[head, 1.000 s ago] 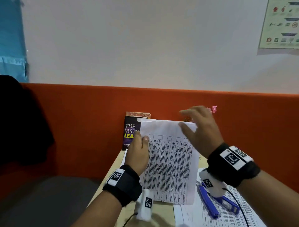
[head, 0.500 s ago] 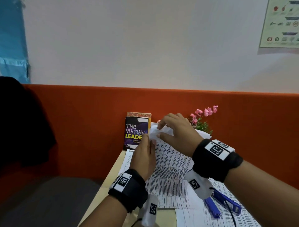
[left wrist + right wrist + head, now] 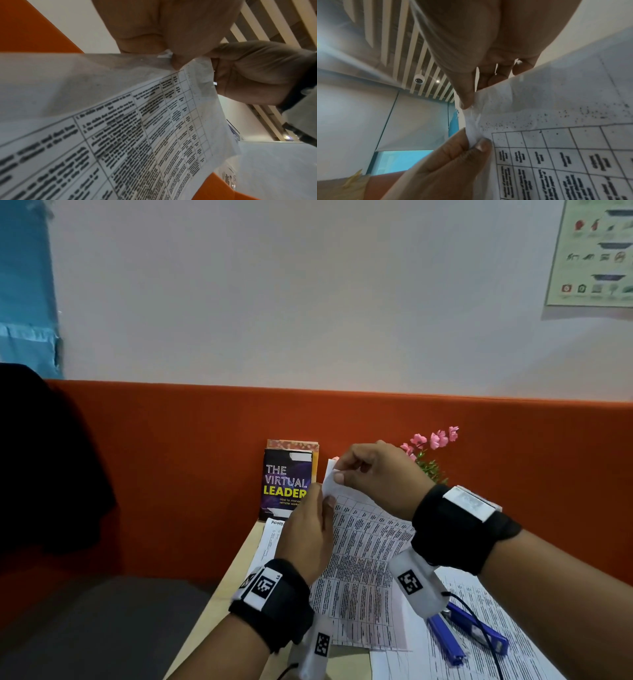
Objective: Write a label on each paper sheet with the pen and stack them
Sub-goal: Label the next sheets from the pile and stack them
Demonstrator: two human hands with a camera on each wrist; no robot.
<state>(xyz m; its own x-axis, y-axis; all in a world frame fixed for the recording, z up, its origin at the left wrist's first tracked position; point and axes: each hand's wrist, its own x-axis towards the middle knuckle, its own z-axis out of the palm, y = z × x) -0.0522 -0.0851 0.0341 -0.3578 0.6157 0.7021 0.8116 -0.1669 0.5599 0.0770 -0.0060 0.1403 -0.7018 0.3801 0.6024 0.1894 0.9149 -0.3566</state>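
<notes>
**Both hands pinch the top corner of the printed sheet**

Your left hand (image 3: 310,537) and right hand (image 3: 376,474) meet at the upper left corner of the white paper sheet printed with a black-ruled table (image 3: 363,570). Your left thumb and forefinger are curled and pinch the sheet's margin just below the corner; your right thumb and fingers are curled and pinch the corner itself, right above the left hand's grip. The paper between the two grips is crumpled. The sheet is lifted at that corner and slopes down toward you, its lower edge lying on the light wooden desk (image 3: 239,570).

Taking that sheet as the landmark: another white printed sheet (image 3: 270,539) lies flat on the desk partly beneath its left side, and more printed paper (image 3: 479,659) lies to its lower right. On that paper rests a blue plastic object (image 3: 459,635), just right of the sheet's lower edge; you cannot tell whether it is the pen. Behind the sheet's left side a dark paperback book titled "The Virtual Leader" (image 3: 286,484) stands against the orange partition (image 3: 171,457). Behind its right side, past your right hand, are pink flowers with green leaves (image 3: 433,446).
</notes>
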